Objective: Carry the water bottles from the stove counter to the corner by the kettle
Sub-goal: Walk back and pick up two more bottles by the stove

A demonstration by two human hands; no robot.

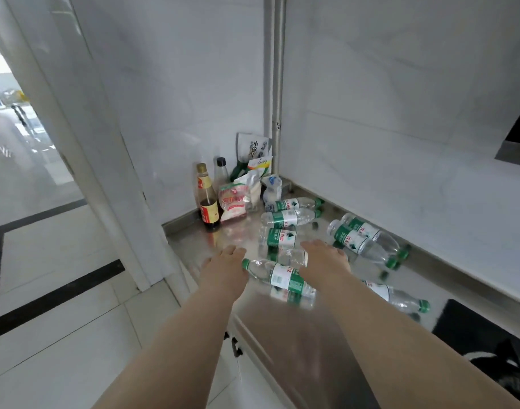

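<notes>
Left hand (227, 262), right hand (326, 258) among green-labelled water bottles (288, 280)

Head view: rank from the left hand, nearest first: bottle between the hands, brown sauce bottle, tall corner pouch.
1. Bottle: lying right beside the left hand, cap toward it.
2. Sauce bottle: upright, farther back on the left.
3. Pouch: leaning in the far corner.

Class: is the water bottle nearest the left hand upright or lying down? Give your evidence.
Lying down. The water bottle rests lengthwise on the counter, its green cap pointing sideways toward the left hand.
</notes>
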